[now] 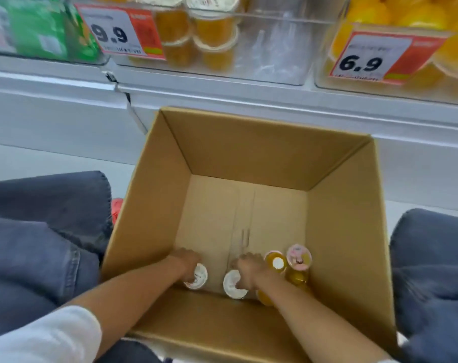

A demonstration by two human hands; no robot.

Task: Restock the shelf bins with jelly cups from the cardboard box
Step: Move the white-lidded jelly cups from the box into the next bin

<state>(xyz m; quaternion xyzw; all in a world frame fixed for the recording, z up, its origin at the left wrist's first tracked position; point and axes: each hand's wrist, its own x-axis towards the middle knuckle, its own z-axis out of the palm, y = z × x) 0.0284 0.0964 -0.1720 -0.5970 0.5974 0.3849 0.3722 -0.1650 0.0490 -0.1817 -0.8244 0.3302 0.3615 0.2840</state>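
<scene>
BOTTOM OF THE BOX: Both hands work at the base of the deep cardboard box (249, 148), which sits on the floor (52, 158) between the person's knees (65, 205), just below the shelf (222, 86). The left hand (186, 260) curls down over a white-lidded cup (198, 279) against the box's near wall. The right hand (249, 268) grips a second white-lidded cup (232, 285) just beside it. A few more jelly cups lie in the box's near right corner, among them a pink-lidded cup (299, 257) and a tipped orange cup (275, 263) just beside the right hand. The risk likely lies in the lift: each cup is taken from above, at the lid end, and a loose hold could let one slip back down the tall walls or strain its seal. The right forearm may also knock the corner cups about. Above the box, the clear bin (275, 56) holds stacked cups (212, 32) on one side only. A careless drop could topple them, or land stock in the neighbouring bin (327, 72).
</scene>
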